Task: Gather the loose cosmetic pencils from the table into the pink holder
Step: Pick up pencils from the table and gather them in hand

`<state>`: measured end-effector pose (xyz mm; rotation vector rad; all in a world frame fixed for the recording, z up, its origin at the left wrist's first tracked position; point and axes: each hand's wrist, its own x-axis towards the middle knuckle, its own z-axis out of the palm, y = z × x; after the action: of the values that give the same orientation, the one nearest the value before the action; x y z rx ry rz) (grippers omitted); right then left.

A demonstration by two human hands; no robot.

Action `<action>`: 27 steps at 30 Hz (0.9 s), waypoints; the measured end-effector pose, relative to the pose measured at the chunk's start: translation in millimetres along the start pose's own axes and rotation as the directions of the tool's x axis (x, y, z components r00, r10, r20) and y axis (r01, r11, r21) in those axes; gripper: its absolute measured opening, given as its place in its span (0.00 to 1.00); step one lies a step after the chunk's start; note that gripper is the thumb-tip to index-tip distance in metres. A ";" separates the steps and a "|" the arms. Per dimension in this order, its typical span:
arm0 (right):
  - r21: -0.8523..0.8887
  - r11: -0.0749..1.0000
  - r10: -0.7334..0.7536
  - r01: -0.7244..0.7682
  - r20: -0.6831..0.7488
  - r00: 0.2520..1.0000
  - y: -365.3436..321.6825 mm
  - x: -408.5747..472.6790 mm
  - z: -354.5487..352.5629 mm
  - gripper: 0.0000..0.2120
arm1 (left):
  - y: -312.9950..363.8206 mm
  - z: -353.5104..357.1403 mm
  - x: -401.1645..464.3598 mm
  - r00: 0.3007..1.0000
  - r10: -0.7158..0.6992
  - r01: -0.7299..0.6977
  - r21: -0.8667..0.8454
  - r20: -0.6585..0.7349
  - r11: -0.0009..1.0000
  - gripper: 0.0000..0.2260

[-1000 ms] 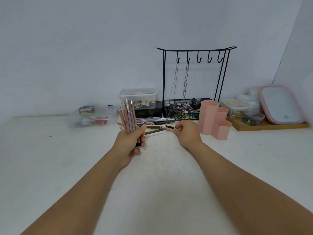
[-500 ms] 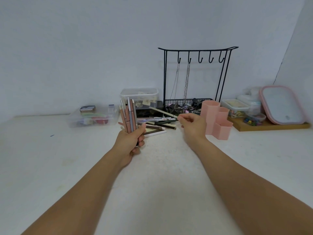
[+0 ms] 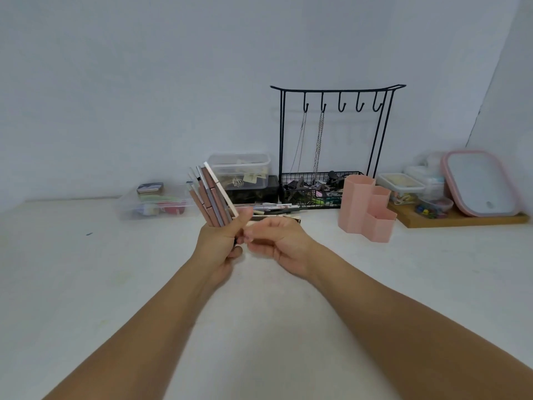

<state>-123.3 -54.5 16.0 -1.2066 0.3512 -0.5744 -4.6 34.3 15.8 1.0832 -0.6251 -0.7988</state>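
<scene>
My left hand [image 3: 218,247] grips a bundle of several pink, brown and grey cosmetic pencils [image 3: 208,199], tips fanned up and to the left. A pale pencil [image 3: 221,188] lies along the bundle's right side. My right hand [image 3: 284,244] sits right beside the left, its curled fingertips blurred and pinching at that pencil's lower end. More loose pencils [image 3: 272,208] lie on the white table behind both hands. The pink holder [image 3: 364,210], three hexagonal cups, stands to the right with nothing showing above its rims.
Behind the pencils stand a black wire jewellery stand [image 3: 334,145] with a basket, a clear lidded box [image 3: 240,171] and a dark box. A clear tray [image 3: 157,204] sits at left. A wooden board [image 3: 461,219] with small containers and a pink-rimmed lid is at right.
My right hand lifted a pale pencil off the pile, carried it left and brought it against the bundle. The left hand tilted the bundle leftward.
</scene>
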 end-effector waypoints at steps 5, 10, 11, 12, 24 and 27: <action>-0.269 0.960 -0.084 0.077 -0.013 0.996 -1.9 -4.0 -1.8 0.08 | -4.9 -1.1 2.2 0.997 0.068 -0.057 0.234 -0.037 0.971 0.11; -0.298 0.948 -0.112 0.115 0.028 0.993 -16.8 -4.5 -0.9 0.20 | -11.7 5.2 -0.2 0.989 0.148 -0.135 0.372 -0.007 0.919 0.10; -0.268 0.958 -0.085 0.105 0.086 0.993 -21.6 -5.4 2.6 0.22 | -14.0 6.5 -0.1 0.986 0.168 -0.156 0.435 0.012 0.887 0.10; -0.271 0.958 -0.054 0.092 0.142 0.988 -25.9 -5.9 6.8 0.21 | -15.9 9.1 -1.1 0.981 0.190 -0.184 0.504 0.040 0.844 0.10; -0.376 0.925 -0.216 0.048 -0.418 0.883 -13.3 -27.1 5.2 0.08 | -42.2 59.1 -17.1 0.941 0.172 -0.315 0.565 0.292 0.762 0.16; -0.307 0.952 -0.152 0.009 -0.446 0.882 -23.7 -38.3 -16.7 0.15 | -48.5 87.2 -14.3 0.972 0.013 -0.165 0.636 0.236 0.754 0.13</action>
<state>-168.7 -50.5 31.1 -1.3697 0.8227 -0.9142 -93.0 -11.5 0.2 1.5997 -1.1969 -0.6234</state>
